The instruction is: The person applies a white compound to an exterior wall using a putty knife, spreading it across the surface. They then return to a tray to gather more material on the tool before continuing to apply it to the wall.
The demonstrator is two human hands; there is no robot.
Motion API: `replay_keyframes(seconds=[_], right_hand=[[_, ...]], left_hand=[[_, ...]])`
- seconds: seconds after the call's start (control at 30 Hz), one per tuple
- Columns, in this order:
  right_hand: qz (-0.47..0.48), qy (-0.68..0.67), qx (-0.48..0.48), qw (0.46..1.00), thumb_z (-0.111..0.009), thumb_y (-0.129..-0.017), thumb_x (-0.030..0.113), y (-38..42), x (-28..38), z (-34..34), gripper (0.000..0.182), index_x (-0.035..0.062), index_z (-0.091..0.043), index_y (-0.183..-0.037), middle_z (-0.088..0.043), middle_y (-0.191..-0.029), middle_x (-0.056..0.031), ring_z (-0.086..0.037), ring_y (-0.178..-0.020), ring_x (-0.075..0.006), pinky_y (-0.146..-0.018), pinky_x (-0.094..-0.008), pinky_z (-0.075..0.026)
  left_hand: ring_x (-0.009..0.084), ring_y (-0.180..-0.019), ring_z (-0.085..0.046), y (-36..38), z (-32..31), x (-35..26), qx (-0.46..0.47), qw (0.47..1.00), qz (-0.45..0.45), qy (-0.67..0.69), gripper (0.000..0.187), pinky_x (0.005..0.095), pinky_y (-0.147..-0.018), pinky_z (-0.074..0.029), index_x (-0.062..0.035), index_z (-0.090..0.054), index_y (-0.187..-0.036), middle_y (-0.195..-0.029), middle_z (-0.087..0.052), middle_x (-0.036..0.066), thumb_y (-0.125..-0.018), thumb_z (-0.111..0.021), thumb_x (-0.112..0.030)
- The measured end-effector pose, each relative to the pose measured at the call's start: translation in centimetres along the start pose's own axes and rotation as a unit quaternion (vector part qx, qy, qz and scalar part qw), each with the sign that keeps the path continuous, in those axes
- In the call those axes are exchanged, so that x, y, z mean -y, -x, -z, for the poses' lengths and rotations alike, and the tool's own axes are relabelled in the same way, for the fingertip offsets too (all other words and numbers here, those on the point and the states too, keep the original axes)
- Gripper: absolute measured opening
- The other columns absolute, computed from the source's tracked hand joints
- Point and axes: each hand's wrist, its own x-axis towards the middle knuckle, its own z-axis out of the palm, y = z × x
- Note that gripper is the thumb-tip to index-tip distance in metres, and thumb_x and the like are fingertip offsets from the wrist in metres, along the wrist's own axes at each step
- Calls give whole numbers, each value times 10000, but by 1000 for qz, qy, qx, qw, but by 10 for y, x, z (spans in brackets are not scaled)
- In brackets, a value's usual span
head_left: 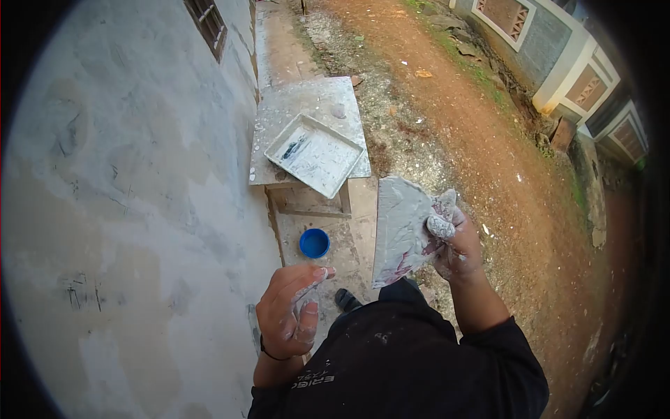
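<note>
In my right hand (457,241) is a wide putty spreader (401,227), gripped at its right side with the thumb on its face. Grey-white putty coats the blade, with some reddish patches showing through. Putty is smeared over the thumb and fingers too. My left hand (287,311) is raised to the left of the spreader, apart from it. Its fingers are bent, the thumb stands off from them, and nothing shows between them. White smears mark its fingertips. Below and beyond this hand, a blue bowl (314,243) rests on the ground.
A patchy plastered wall (139,195) runs along my left. Ahead, a splattered wooden table (307,94) carries a white tray (317,150) with dark residue inside. To the right lies a dirt path (516,195), with a low building (551,52) beyond. My sandalled foot (347,300) shows below.
</note>
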Motion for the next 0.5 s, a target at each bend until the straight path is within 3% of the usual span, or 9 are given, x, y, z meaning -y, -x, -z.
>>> replay_keyframes(seconds=[0.2, 0.3, 0.5], right_hand=[[-68, 6, -15, 998, -674, -763, 117, -145, -24, 4, 245, 16, -588, -969, -635, -812, -36, -601, -650, -92, -505, -191, -485], [-96, 8, 71, 993, -682, -761, 100, -241, -38, 11, 293, 4, -584, -1019, -641, -870, -45, -611, -701, -94, -557, -211, -472], [-224, 64, 187, 954, -684, -765, 55, -412, -48, -20, 297, -16, -577, -1032, -642, -877, -49, -610, -696, -95, -565, -222, -482]], left_hand=[[291, -845, -614, -64, 7, 81, -26, 992, 106, -60, 311, 361, -762, -498, 41, -572, -1021, -926, -641, 184, -730, -463, 38], [286, -819, -622, -97, 1, 122, -17, 986, 102, -128, 309, 369, -765, -499, 76, -530, -1066, -918, -617, 217, -788, -443, -30], [295, -820, -623, -199, -28, 202, -37, 966, 174, -189, 286, 366, -748, -506, 46, -539, -1048, -911, -626, 210, -794, -450, -53]])
